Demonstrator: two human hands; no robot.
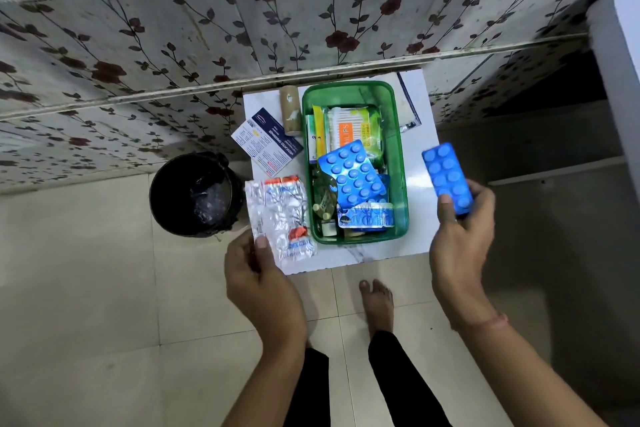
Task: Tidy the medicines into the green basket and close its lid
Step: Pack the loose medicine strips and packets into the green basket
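The right hand (462, 218) pinches a blue pill strip (446, 178) by its near end, beside the green basket (401, 163). The left hand (256, 274) pinches crinkly foil strips (277, 215) at the table's (346, 258) near left corner. Both look light, thin and bendy, best gripped by their edges.

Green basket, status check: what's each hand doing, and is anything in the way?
Left hand grip on silver pill strips. Right hand grip on blue blister pack, beside the green basket. Basket open, part filled. Nothing in the way.

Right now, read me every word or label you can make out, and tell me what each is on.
"MEDICATED DRESSINGS": navy and white dressing packet, left of the green basket.
"...ILIPS", partly hidden: orange label on the cotton swab pack in the basket.
Blister strips, in the basket and in both hands: print too small or blurred.
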